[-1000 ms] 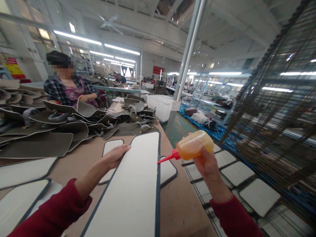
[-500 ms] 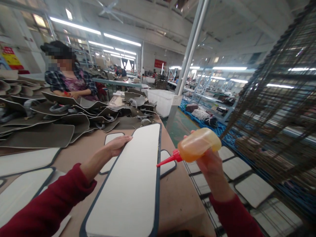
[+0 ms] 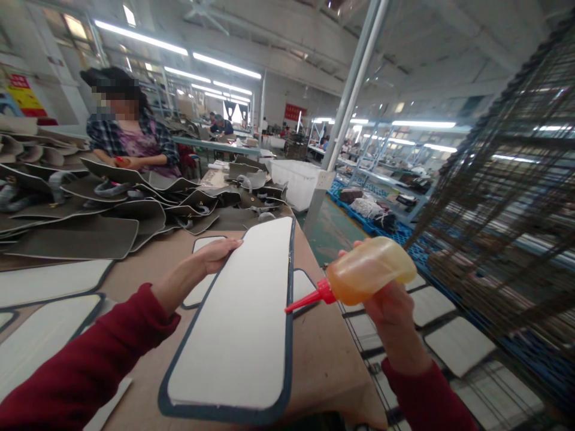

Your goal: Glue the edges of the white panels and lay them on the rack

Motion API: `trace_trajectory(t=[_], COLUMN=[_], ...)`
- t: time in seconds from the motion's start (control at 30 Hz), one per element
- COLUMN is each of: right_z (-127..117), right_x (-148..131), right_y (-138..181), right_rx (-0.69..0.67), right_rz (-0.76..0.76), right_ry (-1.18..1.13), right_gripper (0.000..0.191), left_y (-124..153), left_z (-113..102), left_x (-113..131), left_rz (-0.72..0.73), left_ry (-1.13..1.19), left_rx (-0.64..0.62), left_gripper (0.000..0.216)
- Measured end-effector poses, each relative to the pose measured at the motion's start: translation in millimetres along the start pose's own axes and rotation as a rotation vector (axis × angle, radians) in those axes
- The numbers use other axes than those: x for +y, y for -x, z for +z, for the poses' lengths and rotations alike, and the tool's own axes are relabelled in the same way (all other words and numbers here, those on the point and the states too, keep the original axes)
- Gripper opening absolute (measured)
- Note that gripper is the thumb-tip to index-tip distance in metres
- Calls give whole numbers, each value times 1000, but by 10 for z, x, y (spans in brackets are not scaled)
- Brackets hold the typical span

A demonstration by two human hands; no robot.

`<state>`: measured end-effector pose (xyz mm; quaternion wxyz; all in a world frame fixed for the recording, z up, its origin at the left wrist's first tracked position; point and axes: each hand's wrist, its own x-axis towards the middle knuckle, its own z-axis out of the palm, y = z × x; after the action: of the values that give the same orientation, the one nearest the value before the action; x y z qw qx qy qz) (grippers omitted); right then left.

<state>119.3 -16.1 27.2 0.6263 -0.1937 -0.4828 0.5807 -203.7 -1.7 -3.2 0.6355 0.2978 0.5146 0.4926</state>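
Observation:
A long white panel with a dark blue border [image 3: 245, 317] lies lengthwise on the brown table [image 3: 323, 353]. My left hand [image 3: 215, 254] rests flat on the panel's far left edge, fingers stretched out. My right hand [image 3: 389, 299] grips an orange squeeze bottle [image 3: 371, 269] tilted to the left. Its red nozzle [image 3: 308, 297] touches the panel's right border about halfway along. Both my sleeves are dark red.
Smaller white panels [image 3: 49, 281] lie at the left and under the long one. Grey-brown bag pieces [image 3: 117, 218] pile up at the back. A person in a plaid shirt [image 3: 128, 140] works behind them. Wire racks with white panels [image 3: 458, 344] stand right of the table.
The panel has slid toward me, its near end now in view. The nozzle tip sits farther along the right border, and my left hand stays on the left edge.

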Motion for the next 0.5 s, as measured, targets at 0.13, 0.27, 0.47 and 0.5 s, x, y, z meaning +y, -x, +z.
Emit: trace_trajectory(t=[0.13, 0.27, 0.47, 0.5], right_z=[-6, -9, -3, -4], right_x=[12, 14, 1, 1], right_y=[32, 56, 72, 72], right_rx=[-1, 5, 8, 11], right_rz=[-11, -12, -7, -6], right_ry=[-11, -1, 4, 4], right_gripper=[56, 57, 61, 62], left_y=[-66, -93, -115, -120], left_z=[-45, -57, -88, -98], left_x=[-12, -8, 21, 25], left_rz=[-40, -52, -10, -2], left_ry=[19, 26, 12, 19], left_rx=[4, -4, -16, -34], left_gripper=[17, 18, 16, 16])
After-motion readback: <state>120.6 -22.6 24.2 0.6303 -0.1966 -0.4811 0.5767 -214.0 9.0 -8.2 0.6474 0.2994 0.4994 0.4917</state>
